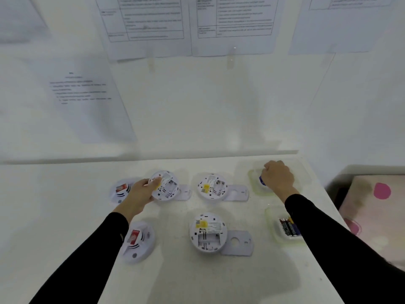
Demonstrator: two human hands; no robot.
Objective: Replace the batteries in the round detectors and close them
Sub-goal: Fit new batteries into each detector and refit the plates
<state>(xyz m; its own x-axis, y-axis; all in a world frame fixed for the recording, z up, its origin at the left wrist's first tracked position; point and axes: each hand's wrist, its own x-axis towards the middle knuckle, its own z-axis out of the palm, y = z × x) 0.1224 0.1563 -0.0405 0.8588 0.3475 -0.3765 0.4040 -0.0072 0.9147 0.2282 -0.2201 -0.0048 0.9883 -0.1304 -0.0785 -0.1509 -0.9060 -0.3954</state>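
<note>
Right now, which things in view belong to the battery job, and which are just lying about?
Job: three open detectors, back plates, two closed detectors, far tray, near tray, batteries, left hand, right hand.
Lying about: wall sheets, pink-spotted cloth.

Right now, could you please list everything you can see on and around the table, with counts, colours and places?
open detectors: three, white, backs up; two far, one near centre
closed detectors: two, white with red labels; left side
cover plates: three, pale grey; one right of each open detector
clear trays: two; right side, far and near
batteries: several, dark; in the near tray
printed sheets: several, white; on the wall
table: one, white
spotted cloth: one, pale with pink dots; far right
left grip: black sleeve; holds the far-left open detector
right grip: black sleeve; curled in the far tray on a blue item
</note>
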